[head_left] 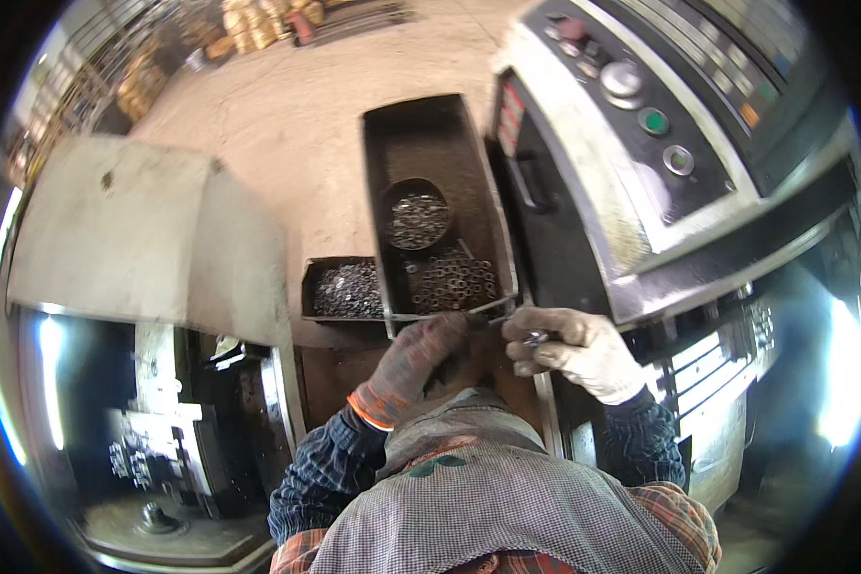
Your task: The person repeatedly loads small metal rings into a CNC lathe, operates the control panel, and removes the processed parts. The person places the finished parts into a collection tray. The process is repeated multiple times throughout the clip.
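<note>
1. Workshop with a bare floor; a machine with a control panel stands at the worker's right.
2. Right hand, in a pale glove: fingers closed on a small shiny metal part, held just beside the tray's near edge.
3. Left hand, in a dark glove, is at that edge; I cannot tell whether it grips anything.
4. Long tray: loose rings near, filled round bowl beyond.
5. Progress, in my judgement: one piece in hand, many loose rings left; finished count undeterminable.
</note>
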A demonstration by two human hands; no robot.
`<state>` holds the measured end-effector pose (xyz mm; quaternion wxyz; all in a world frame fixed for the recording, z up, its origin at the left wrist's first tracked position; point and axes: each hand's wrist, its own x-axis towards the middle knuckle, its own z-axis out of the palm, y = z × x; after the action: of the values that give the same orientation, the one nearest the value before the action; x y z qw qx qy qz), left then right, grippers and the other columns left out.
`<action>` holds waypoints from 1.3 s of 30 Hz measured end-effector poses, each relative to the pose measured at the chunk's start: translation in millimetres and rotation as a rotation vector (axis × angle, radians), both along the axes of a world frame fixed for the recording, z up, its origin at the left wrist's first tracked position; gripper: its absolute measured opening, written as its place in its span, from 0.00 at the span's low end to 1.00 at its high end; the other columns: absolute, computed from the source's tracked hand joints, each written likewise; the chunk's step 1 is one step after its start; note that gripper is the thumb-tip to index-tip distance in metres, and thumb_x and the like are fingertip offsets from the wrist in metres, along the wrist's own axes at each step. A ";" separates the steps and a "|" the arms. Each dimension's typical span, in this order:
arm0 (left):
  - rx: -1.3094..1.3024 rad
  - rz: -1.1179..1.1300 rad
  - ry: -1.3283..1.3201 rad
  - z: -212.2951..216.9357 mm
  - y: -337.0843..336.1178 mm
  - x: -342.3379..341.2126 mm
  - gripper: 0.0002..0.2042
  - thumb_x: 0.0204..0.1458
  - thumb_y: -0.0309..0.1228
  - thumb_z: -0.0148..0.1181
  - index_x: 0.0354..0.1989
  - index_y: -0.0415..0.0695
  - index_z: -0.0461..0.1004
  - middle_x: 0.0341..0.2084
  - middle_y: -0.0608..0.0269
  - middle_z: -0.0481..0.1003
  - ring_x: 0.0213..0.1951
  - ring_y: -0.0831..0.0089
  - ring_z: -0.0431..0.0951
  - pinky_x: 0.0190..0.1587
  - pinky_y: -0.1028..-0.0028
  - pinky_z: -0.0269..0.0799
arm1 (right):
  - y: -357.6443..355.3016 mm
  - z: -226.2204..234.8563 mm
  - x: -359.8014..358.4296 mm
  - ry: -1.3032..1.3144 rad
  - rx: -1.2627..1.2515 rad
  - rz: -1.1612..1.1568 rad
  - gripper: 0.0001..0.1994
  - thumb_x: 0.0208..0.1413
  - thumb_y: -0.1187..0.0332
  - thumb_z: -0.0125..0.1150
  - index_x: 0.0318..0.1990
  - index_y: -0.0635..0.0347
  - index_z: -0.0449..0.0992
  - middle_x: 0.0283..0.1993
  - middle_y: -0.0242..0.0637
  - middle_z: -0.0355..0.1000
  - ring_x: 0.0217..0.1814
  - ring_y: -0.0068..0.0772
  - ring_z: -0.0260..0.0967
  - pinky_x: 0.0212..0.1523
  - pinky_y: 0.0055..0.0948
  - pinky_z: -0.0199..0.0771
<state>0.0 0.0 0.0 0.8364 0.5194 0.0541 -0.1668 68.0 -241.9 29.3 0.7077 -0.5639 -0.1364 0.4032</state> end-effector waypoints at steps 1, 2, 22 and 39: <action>0.060 0.031 0.002 1.6 12.7 -12.6 0.22 0.61 0.45 0.56 0.56 0.40 0.72 0.30 0.73 0.73 0.30 0.85 0.68 0.30 0.81 0.65 | 23.8 -2.1 -0.1 0.066 0.075 0.059 0.26 0.59 0.65 0.63 0.61 0.71 0.66 0.59 0.42 0.69 0.59 0.33 0.69 0.57 0.30 0.73; 0.129 0.068 0.019 3.0 26.6 -25.1 0.21 0.62 0.42 0.56 0.55 0.39 0.72 0.31 0.72 0.73 0.31 0.86 0.69 0.31 0.81 0.66 | 52.2 -6.1 1.1 0.074 0.102 0.138 0.24 0.59 0.67 0.61 0.60 0.71 0.67 0.57 0.39 0.69 0.57 0.27 0.69 0.56 0.27 0.72; 0.620 1.313 -0.015 -0.2 249.8 -338.3 0.12 0.59 0.35 0.61 0.41 0.37 0.79 0.28 0.71 0.77 0.28 0.87 0.70 0.29 0.83 0.65 | 448.0 -17.1 -192.4 -0.627 0.189 0.760 0.19 0.55 0.71 0.66 0.54 0.64 0.75 0.48 0.38 0.75 0.49 0.30 0.73 0.51 0.26 0.72; 1.512 1.765 0.585 12.1 280.8 -425.3 0.12 0.54 0.39 0.65 0.36 0.41 0.80 0.23 0.52 0.79 0.24 0.66 0.81 0.28 0.71 0.76 | 638.6 -50.2 -317.2 -0.014 -0.012 1.246 0.21 0.60 0.77 0.58 0.62 0.63 0.68 0.57 0.37 0.72 0.54 0.26 0.72 0.58 0.24 0.73</action>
<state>-425.3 280.8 12.1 0.1016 0.6055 0.6640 0.4268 -249.3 396.7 -20.9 0.3353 -0.3850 -0.4420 0.7376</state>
